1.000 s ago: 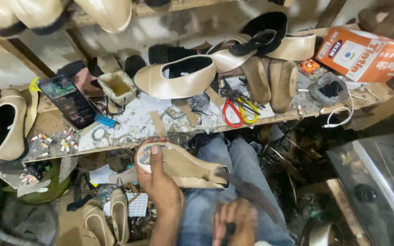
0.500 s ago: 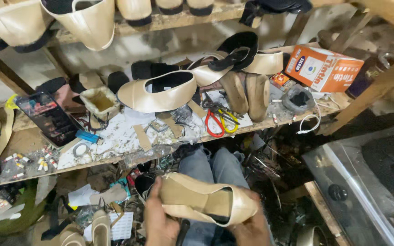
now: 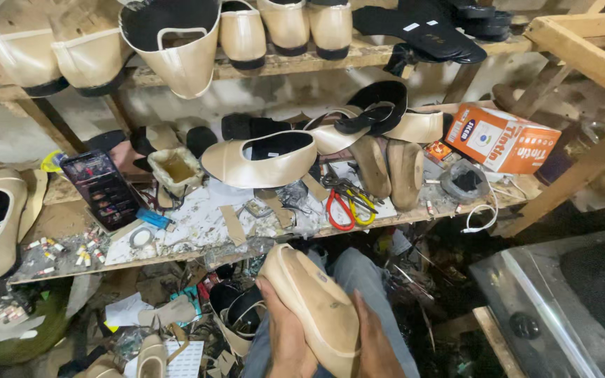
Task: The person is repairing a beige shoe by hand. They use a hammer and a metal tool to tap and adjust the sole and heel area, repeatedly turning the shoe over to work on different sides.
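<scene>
At two o'clock on the tabletop (image 3: pixel 197 224) lay an orange and white cardboard box (image 3: pixel 502 138), oblong, with a round mark on its white face, tipped against the wooden post. Beside it at its lower left sat a small orange packet (image 3: pixel 440 150). At ten o'clock a dark phone (image 3: pixel 101 189) leaned with its screen lit, and just to the right of it stood a grimy square tub (image 3: pixel 175 169) holding yellowish glue. A round grey pot (image 3: pixel 465 180) with a dark hollow sat near three o'clock, with a white cable (image 3: pixel 481 213) trailing below it.

At six o'clock, over my jeans (image 3: pixel 369 280), I held a cream slip-on shoe (image 3: pixel 313 301) sole up, its smooth tan underside facing me. My left hand (image 3: pixel 285 336) cupped it from below on the left, and my right hand (image 3: pixel 374 343) pressed against its right edge; both were clamped on that one shoe, close together.

At the middle of the tabletop rested a glossy cream shoe with a black lining (image 3: pixel 260 158). Red-handled scissors (image 3: pixel 341 206) and yellow-handled pliers (image 3: pixel 360 204) lay side by side at one o'clock, next to two upended tan soles (image 3: pixel 390 168). Scraps of card and paper littered the worn, glue-stained wood. On the shelf (image 3: pixel 358 52) at twelve o'clock, more cream shoes (image 3: pixel 285 24) stood in a row.
</scene>
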